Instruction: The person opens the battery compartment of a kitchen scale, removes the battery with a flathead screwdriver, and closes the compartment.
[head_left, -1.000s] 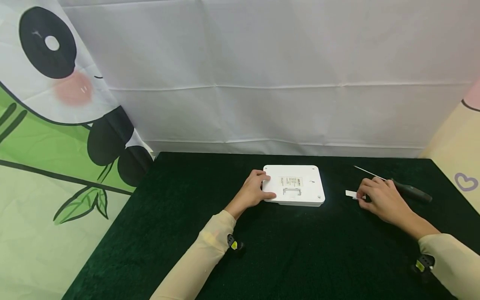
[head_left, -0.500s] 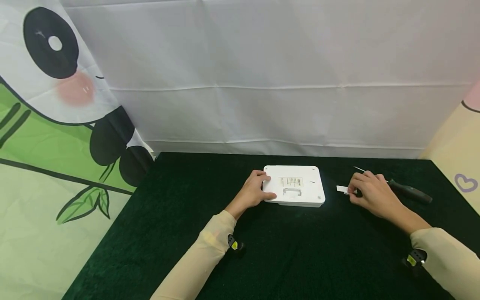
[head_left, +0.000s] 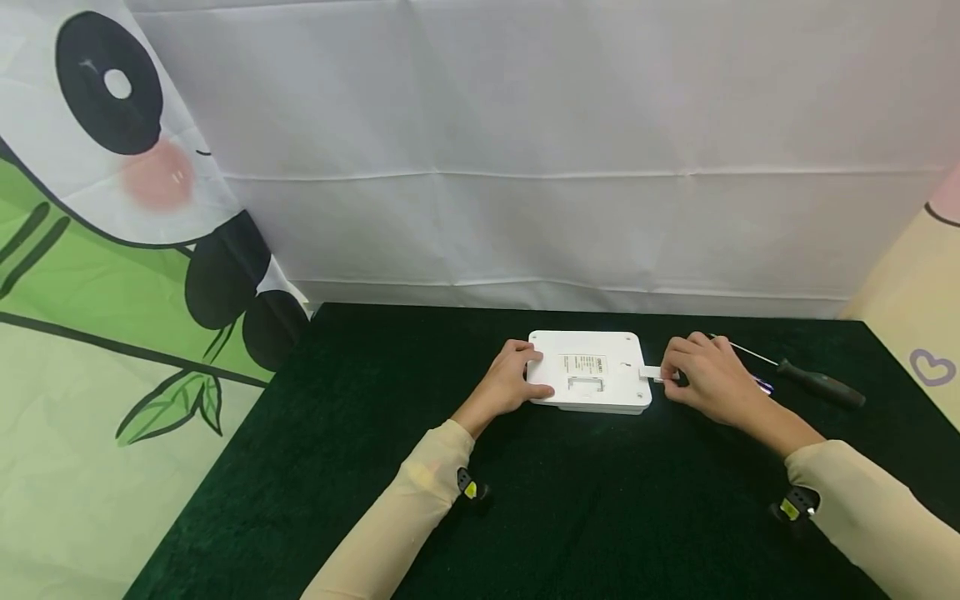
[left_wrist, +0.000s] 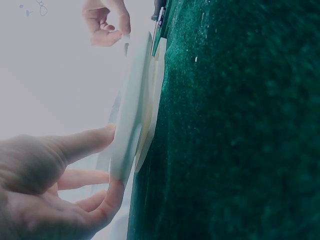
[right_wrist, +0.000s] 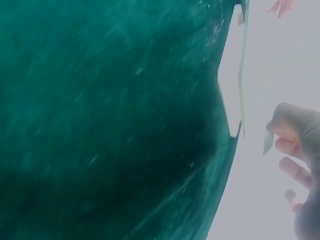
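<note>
A white flat device [head_left: 600,362] with rounded corners lies face down on the dark green cloth; a printed label and a small rectangular recess show on its back. My left hand [head_left: 504,382] grips its left edge, thumb on the near side, as the left wrist view [left_wrist: 75,175] of that hand confirms. Over the device's right edge, my right hand [head_left: 705,375] pinches a small white flat strip, probably a battery cover [head_left: 651,372]. In the right wrist view the same piece [right_wrist: 268,142] hangs from the thumb and fingertip, apart from the device.
A screwdriver [head_left: 817,383] with a dark handle lies to the right, its shaft pointing back left. Partly behind my right hand is a small blue-and-white object [head_left: 763,386]. A white cloth backdrop [head_left: 480,208] hangs behind the table [head_left: 600,508].
My right hand has carried the small white cover leftward from beside the screwdriver to the device's right edge, uncovering the blue-and-white object. My left hand and the device have stayed in place.
</note>
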